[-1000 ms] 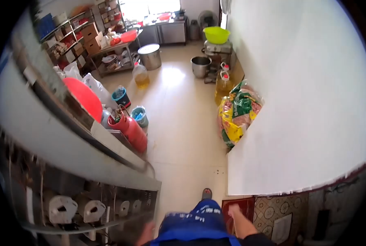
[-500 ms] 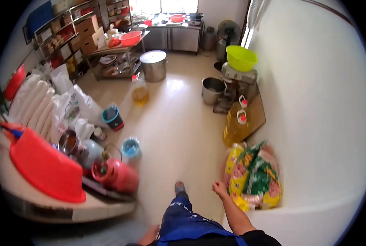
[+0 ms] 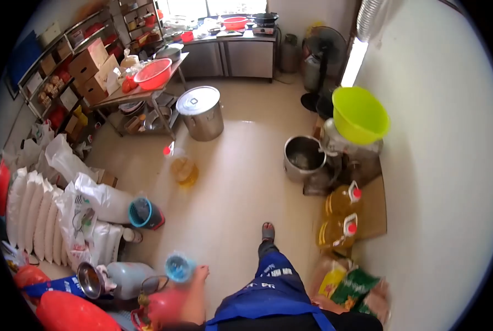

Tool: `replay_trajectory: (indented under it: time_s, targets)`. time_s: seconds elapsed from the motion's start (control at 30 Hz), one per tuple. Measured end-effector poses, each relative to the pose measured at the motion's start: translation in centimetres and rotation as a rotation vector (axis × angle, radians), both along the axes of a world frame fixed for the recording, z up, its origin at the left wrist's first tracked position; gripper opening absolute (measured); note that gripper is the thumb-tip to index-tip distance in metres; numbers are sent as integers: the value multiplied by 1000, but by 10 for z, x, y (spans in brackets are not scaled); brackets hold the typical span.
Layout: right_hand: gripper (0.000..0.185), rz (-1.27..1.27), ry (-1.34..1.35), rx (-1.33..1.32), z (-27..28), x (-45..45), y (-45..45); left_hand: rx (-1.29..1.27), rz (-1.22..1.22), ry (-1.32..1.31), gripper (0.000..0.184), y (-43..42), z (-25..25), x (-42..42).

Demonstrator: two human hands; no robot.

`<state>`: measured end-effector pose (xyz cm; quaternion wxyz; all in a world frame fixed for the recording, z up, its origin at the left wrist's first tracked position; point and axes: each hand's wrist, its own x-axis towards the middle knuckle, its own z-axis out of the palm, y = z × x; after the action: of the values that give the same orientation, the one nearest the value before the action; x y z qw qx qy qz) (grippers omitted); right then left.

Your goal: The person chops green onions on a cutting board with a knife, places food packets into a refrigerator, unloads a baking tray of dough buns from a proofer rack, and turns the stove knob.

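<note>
My left hand [image 3: 202,271] hangs low in front of me with its fingers curled and nothing visible in them. It is nearest to the small lined bin [image 3: 178,267], whose rim lies just left of it, and my forearm passes over the blurred red gas cylinder [image 3: 166,306]. My right hand [image 3: 325,303] shows only in part at the bottom, beside my blue apron [image 3: 268,292]; its fingers cannot be made out. Close to it lies a green and yellow packaged sack [image 3: 352,288]. One of my feet [image 3: 267,230] is forward on the tiled floor.
Oil jugs [image 3: 337,230], an open pot [image 3: 303,157] and a green basin [image 3: 360,116] line the right wall. Another oil jug [image 3: 184,170] and a lidded steel pot [image 3: 200,113] stand on the floor. White sacks [image 3: 34,218] and a turquoise-rimmed bin [image 3: 144,213] are left.
The view has advanced into the room; jugs, pots and basin appear closer. My left hand has swung forward, and my right hand has dropped back toward the bottom edge.
</note>
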<state>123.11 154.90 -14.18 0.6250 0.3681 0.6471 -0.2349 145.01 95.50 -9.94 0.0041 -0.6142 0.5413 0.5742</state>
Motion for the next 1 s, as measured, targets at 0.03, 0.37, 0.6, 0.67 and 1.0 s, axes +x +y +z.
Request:
replay_trajectory:
  time_s: [0.03,0.37,0.6,0.67,1.0]
  targets:
    - [14,92,0,-24,-2,-47,-33,-30,-46,-26,27,-23,-15,-22]
    - [24,580,984,-555,99,-577,-554,-95,-246,-145,23,-156,5,-262]
    - [21,217,896,-752,147,-789,-834,-501,-877,86,25,-299,-2,-415]
    - [20,225,781,-736,147,-849,-879,-419,-908,2,26,-344,-15,-483]
    - [16,218,1120,-657,200,-1260,-1092,-110,609,268,27,-634,39,-863]
